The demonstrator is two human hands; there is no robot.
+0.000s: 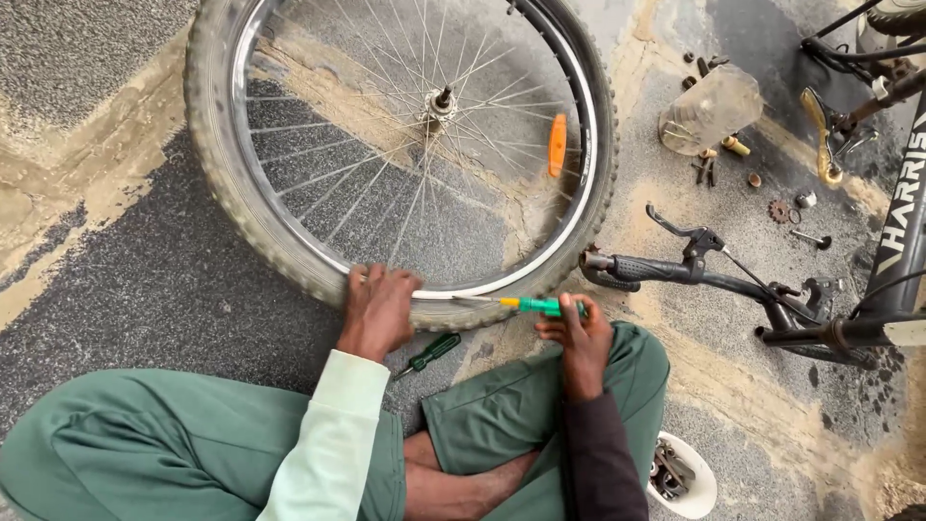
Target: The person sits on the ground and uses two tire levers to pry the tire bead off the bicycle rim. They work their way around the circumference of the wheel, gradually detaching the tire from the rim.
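Looking down from the head camera, a person sits cross-legged on a gritty floor (145, 280), with a bicycle wheel (400, 145) lying flat ahead and filling the upper middle of the frame.

Low in the centre, the left hand (378, 309) presses on the near edge of the tyre (217, 183), fingers (371, 282) curled over the rubber onto the rim (569, 207). Just right of it, the right hand (579, 338) grips the green handle of a screwdriver (526, 305), fingers closed round it. The tool's long axis runs nearly level, left to right; its thin shaft points left along the rim toward the left hand, the tip at the seam between tyre and rim. The two hands sit near each other, the tip between them.

The tyre is knobbly and dusty grey, the rim shiny with thin spokes, and an orange reflector (558, 145) sits at its right side.

A second screwdriver (429, 353), dark green, lies on the floor below the tyre, between the hands. Right of frame lie handlebars (675, 272), a bike frame (902, 222), a clear jar (709, 108) and small scattered parts.
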